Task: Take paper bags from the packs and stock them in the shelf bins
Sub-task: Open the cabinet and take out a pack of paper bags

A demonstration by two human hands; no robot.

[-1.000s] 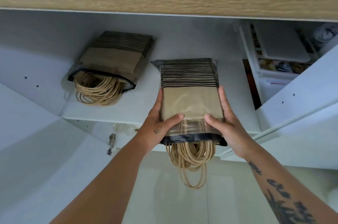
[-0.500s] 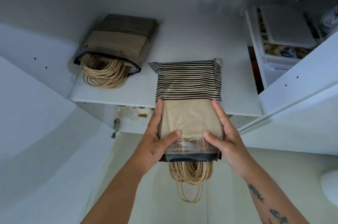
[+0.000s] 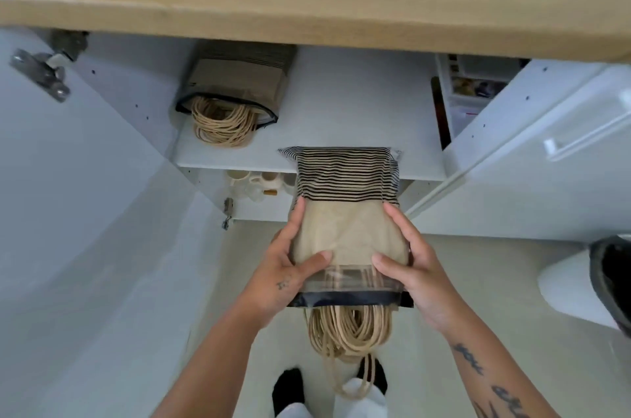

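Grip: left hand (image 3: 288,275) and right hand (image 3: 418,272) clasp a clear-wrapped tan paper-bag pack (image 3: 348,233); beyond, a like pack (image 3: 235,84) lies shelved; unpacking apparently outstanding.

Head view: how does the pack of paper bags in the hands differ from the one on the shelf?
The near plastic-wrapped pack of brown paper bags is held by the left hand and right hand, mostly past the front edge of the white shelf; the far plastic-wrapped pack lies on the shelf, untouched. The near pack's tan cord handles hang freely; the far pack's handles rest on the shelf. Both show black-striped ends.
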